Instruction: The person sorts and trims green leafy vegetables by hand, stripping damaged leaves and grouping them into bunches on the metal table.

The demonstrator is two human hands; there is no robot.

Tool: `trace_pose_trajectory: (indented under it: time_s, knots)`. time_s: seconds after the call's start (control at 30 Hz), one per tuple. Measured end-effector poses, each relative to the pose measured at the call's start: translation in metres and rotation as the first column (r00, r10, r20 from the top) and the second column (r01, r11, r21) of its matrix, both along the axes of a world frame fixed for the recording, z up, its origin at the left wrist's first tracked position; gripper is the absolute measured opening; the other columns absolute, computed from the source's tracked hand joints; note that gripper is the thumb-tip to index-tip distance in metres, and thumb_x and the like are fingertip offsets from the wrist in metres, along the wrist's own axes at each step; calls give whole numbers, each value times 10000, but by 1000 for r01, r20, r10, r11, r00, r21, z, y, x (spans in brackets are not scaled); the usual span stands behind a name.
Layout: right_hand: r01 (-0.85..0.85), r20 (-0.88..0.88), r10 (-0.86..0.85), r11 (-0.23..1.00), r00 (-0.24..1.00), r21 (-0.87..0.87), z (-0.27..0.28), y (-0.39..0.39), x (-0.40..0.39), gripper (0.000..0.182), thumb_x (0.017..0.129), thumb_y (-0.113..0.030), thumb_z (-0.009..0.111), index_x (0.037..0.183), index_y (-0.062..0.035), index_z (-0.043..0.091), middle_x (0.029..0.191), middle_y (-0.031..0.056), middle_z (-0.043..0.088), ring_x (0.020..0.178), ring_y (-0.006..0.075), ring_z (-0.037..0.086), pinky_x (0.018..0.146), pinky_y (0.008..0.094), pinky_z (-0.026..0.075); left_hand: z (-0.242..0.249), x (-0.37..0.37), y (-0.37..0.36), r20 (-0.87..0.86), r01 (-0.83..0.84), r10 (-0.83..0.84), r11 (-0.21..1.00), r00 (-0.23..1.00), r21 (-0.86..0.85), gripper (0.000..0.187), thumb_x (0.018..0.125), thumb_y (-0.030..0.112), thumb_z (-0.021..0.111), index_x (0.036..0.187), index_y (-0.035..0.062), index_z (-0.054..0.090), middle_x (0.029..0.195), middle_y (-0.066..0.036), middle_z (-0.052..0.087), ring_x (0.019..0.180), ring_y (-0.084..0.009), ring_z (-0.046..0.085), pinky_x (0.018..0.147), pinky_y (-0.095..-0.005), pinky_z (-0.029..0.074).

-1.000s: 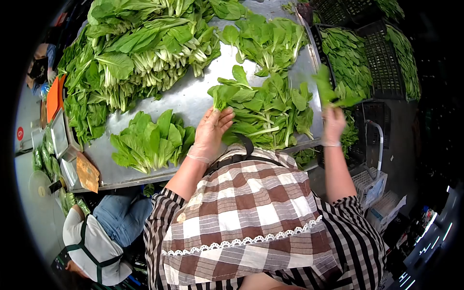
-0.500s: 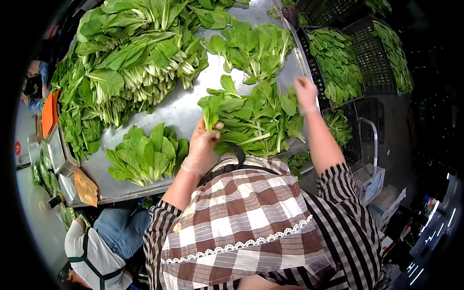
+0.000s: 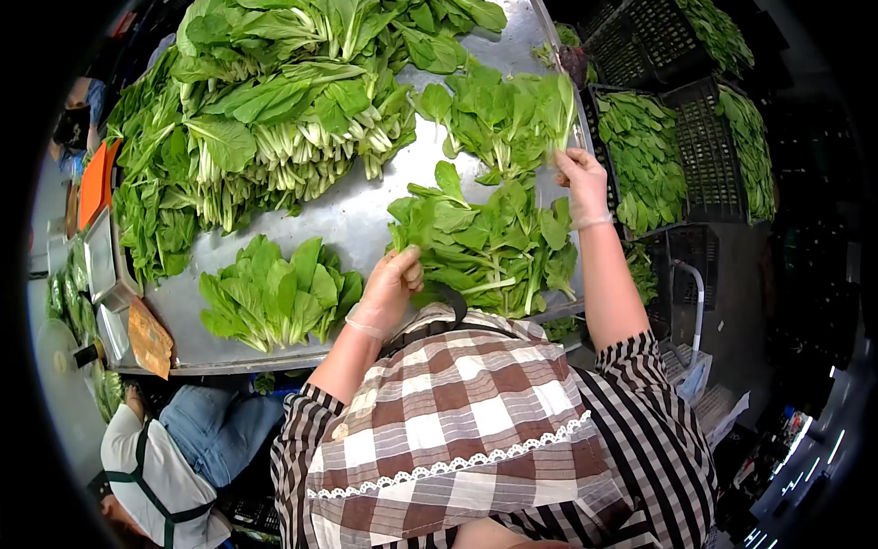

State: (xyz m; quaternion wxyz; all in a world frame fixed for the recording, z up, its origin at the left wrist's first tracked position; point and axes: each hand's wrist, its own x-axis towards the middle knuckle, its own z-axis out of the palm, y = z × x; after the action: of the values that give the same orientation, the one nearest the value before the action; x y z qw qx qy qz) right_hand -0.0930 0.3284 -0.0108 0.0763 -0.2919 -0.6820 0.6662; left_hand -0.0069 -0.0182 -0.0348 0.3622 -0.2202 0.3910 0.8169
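My left hand (image 3: 393, 285), in a clear glove, is closed at the front edge of the near pile of leafy greens (image 3: 476, 233). A blurred leafy green (image 3: 418, 229) rises from its fingers. Over by the table's right edge, my right hand (image 3: 583, 183), also gloved, pinches the pale stem end of another leafy green (image 3: 560, 105), its leaf pointing away from me. Just left of that leaf spreads a second pile of greens (image 3: 498, 114). A neat bunch of greens (image 3: 279, 293) lies to the left of my left hand.
A tall heap of stacked greens (image 3: 274, 119) covers the metal table's (image 3: 215, 352) far left. Black crates (image 3: 700, 128) with greens stand beyond the right edge. An orange piece (image 3: 96, 188) and metal trays (image 3: 108, 256) sit at left. Another person (image 3: 165, 467) is at lower left.
My right hand, blurred and without a visible leaf before, now pinches a leafy green by its stem. The leaf at my left hand has tipped and blurred. The view has shifted slightly.
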Motion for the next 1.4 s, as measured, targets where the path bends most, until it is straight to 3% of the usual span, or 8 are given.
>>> trace_pose_trajectory:
  time_s: [0.1,0.17,0.23,0.4,0.67,1.0,1.2,1.4]
  knots:
    - [-211,110,191,955,975,209,22,-39,21,202,803,-162,757,893,2,679,852,100,701,667,159,627,599,283,512,13,-1,8,31,-1,0,999,1000,32,210,975,257,573,1069,69,584,784,17,532,723,-114,492,679,-276,404]
    - [-694,599,356,444,717,567,-31,-38,24,161,792,-244,738,830,-90,711,835,134,717,743,277,689,653,373,538,15,0,12,36,-19,20,1000,999,-13,265,990,234,552,1157,30,580,855,2,579,789,-125,543,741,-284,455]
    - [-632,493,398,417,773,653,-28,-46,33,145,786,-261,731,814,-120,711,837,133,708,744,307,677,656,389,539,16,-12,16,-14,-41,41,999,999,-13,262,988,213,550,1172,27,571,913,-9,601,816,-129,559,778,-289,469]
    - [-454,124,444,889,888,68,-10,-74,56,236,768,-141,811,847,-11,631,769,16,628,696,85,565,621,232,484,11,0,0,31,-179,179,984,983,-1,210,966,147,570,1145,39,569,985,-19,633,839,-129,583,805,-297,486]
    - [-515,-59,512,856,857,-47,1,-127,72,276,757,-109,831,827,-47,572,734,-33,543,644,52,492,577,212,426,27,-8,16,-62,-154,158,986,986,57,243,893,130,683,1119,101,598,928,21,642,839,-98,575,798,-290,458]
    - [-576,-12,656,671,755,468,10,-155,89,307,724,-177,830,802,-62,556,654,-4,512,573,89,482,537,254,426,20,3,16,-149,-91,83,995,985,-47,293,868,182,716,1127,112,598,980,34,635,881,-100,570,792,-289,458]
    - [-603,-22,603,798,797,20,11,-152,91,231,791,-170,791,855,-38,613,667,7,553,583,78,489,545,243,435,20,3,17,-144,-121,118,992,983,-16,317,878,190,703,1161,107,585,1013,7,642,931,-140,589,843,-326,474]
    - [-720,-53,768,619,638,315,13,-132,83,223,815,-208,759,891,-30,649,773,98,674,704,151,643,647,299,510,16,4,15,-141,24,-38,995,989,-100,261,903,244,681,1097,77,628,1047,-30,647,986,-149,596,878,-358,472]
